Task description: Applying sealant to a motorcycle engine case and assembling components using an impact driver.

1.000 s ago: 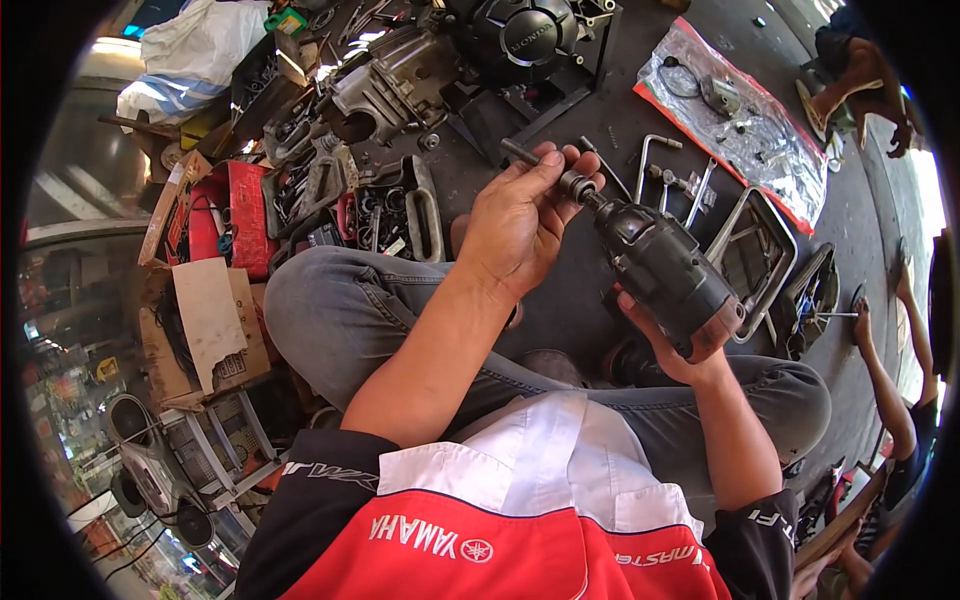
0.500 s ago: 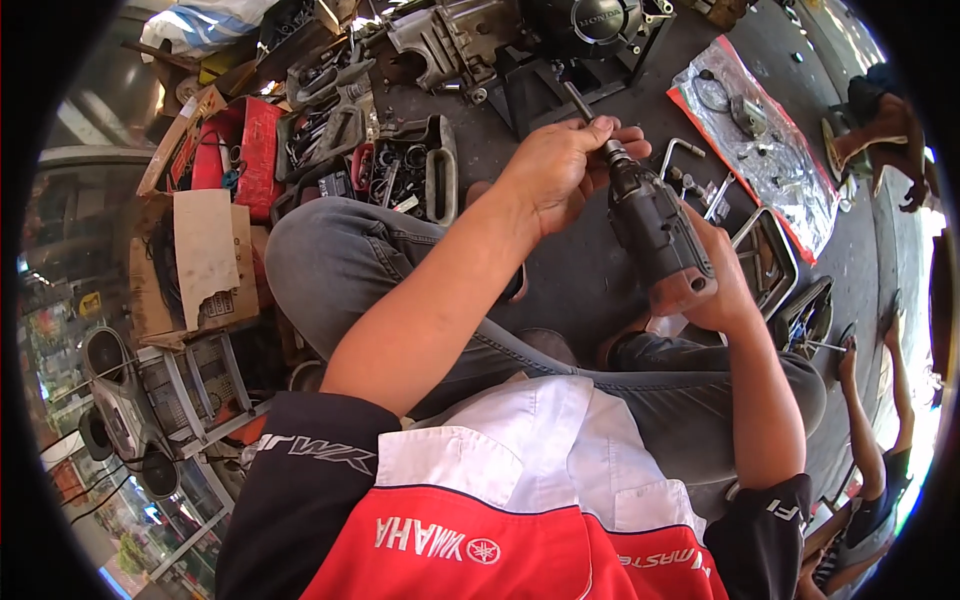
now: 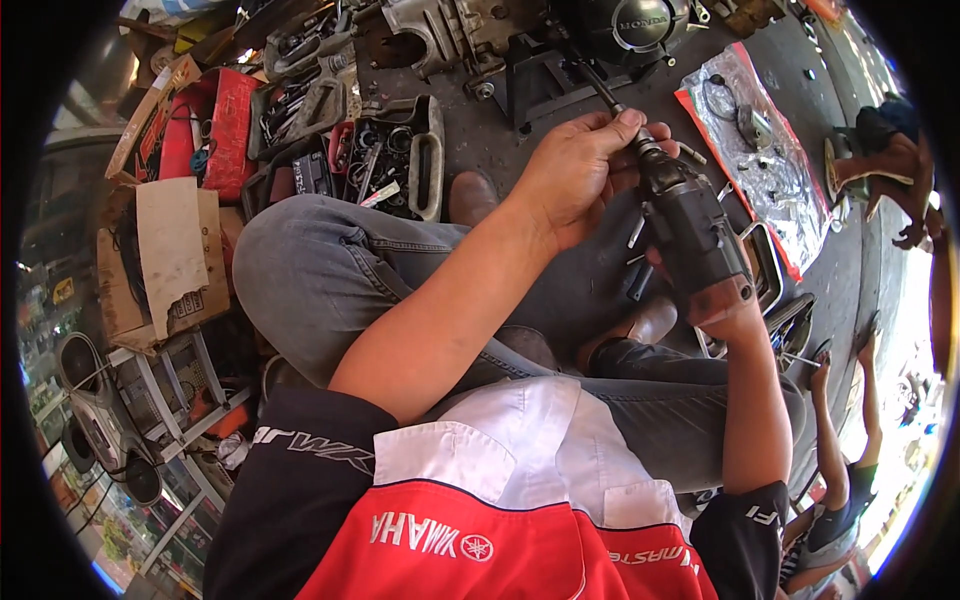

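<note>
Over dark floor (image 3: 572, 268), your left hand (image 3: 578, 172) pinches the rod (image 3: 606, 96), right hand (image 3: 738, 324) grips the drill (image 3: 692, 232), now seemingly aimed nearer the engine (image 3: 632, 34).

blown-out daylight at right — soft shade mid-frame, bent edges, black corners

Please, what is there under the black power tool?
Under the tool is the right hand; its lower part and a bit of its fingers show past the edges. The tool covers the rest of the hand and anything directly below, so I cannot tell that.
</note>
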### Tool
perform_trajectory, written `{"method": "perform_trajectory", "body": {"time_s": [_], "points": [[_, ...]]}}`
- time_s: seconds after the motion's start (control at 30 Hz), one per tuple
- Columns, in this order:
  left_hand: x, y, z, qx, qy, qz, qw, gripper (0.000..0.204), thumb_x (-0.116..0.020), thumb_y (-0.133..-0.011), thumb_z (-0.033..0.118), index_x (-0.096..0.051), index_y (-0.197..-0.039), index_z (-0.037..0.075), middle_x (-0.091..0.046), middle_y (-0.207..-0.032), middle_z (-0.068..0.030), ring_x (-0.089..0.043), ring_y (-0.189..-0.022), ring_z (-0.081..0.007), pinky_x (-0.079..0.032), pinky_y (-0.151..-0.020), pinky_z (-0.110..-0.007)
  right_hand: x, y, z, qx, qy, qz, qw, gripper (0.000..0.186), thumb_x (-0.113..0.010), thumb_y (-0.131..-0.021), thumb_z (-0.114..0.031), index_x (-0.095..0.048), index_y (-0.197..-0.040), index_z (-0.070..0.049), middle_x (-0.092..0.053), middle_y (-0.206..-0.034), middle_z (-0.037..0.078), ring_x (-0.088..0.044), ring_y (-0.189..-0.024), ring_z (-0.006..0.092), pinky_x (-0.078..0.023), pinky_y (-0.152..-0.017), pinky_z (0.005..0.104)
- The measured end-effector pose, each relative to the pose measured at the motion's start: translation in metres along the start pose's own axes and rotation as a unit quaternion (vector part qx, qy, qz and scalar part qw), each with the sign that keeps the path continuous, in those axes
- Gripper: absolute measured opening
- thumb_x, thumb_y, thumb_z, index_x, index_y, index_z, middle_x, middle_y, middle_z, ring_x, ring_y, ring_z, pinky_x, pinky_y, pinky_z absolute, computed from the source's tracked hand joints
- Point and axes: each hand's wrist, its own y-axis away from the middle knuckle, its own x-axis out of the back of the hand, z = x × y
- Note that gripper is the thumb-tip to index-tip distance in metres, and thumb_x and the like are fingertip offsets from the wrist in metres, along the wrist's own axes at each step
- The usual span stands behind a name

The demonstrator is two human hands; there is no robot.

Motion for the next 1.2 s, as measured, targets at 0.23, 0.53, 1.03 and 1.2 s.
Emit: {"method": "perform_trajectory", "body": {"time_s": [0.23,0.53,1.03,1.2], "points": [[-0.017,0.004,-0.008,0.013,0.133,0.018,0.991,0.03,-0.049,-0.108,0.033,-0.057,-0.112,0.004,-0.068,-0.111,-0.0149,-0.068,-0.105,-0.0273,-0.055,-0.095,-0.041,-0.004,0.001,-0.026,0.032,0.016,0.055,0.998,0.049,-0.065,-0.07,0.003,-0.074,-0.115,-0.013,-0.07,-0.115,0.013,-0.067,-0.103,0.0385,-0.054,-0.089,0.0455],[-0.026,-0.003,-0.017,0.027,0.221,0.031,0.974,0.036,-0.043,-0.109,0.038,-0.054,-0.111,0.003,-0.067,-0.107,-0.0163,-0.068,-0.102,-0.0291,-0.055,-0.093,-0.043,-0.007,-0.005,-0.024,0.018,0.045,0.056,0.997,0.047,-0.069,-0.072,0.002,-0.072,-0.117,-0.011,-0.07,-0.115,0.011,-0.066,-0.106,0.0373,-0.052,-0.091,0.0467],[-0.019,-0.007,-0.013,0.015,0.233,0.054,0.971,0.037,-0.038,-0.11,0.036,-0.052,-0.112,0.002,-0.066,-0.107,-0.0174,-0.067,-0.103,-0.0318,-0.055,-0.094,-0.046,-0.008,-0.015,-0.004,-0.018,0.03,-0.005,0.999,0.057,-0.073,-0.056,-0.016,-0.068,-0.113,-0.008,-0.07,-0.108,0.013,-0.065,-0.101,0.0367,-0.052,-0.09,0.0462],[-0.027,-0.009,-0.013,0.004,0.207,0.053,0.977,0.037,-0.038,-0.11,0.036,-0.052,-0.114,0.002,-0.066,-0.109,-0.0183,-0.067,-0.104,-0.0324,-0.055,-0.095,-0.047,0.003,-0.018,0.0,-0.085,-0.01,0.002,0.996,0.056,-0.076,-0.05,-0.019,-0.065,-0.103,-0.003,-0.067,-0.104,0.016,-0.065,-0.09,0.0392,-0.054,-0.081,0.0414]]}}
